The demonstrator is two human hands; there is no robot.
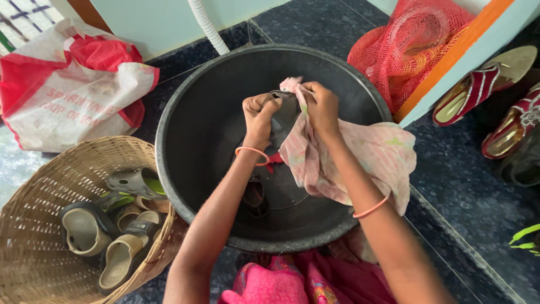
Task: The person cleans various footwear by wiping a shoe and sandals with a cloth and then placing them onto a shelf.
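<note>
Shoe (283, 115) is gripped tight by the left hand (257, 115) over the black tub (185, 129) and rubbed with the cloth (365, 160) squeezed in the right hand (323, 107); more shoes are left in the basket (34, 253).

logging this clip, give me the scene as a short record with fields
left hand: left hand grips a dark sandal
right hand: right hand presses a pale cloth on the sandal
under hands: black tub, another sandal inside
left side: wicker basket of sandals, plastic bag
right side: red net bag, sandals on floor
</note>
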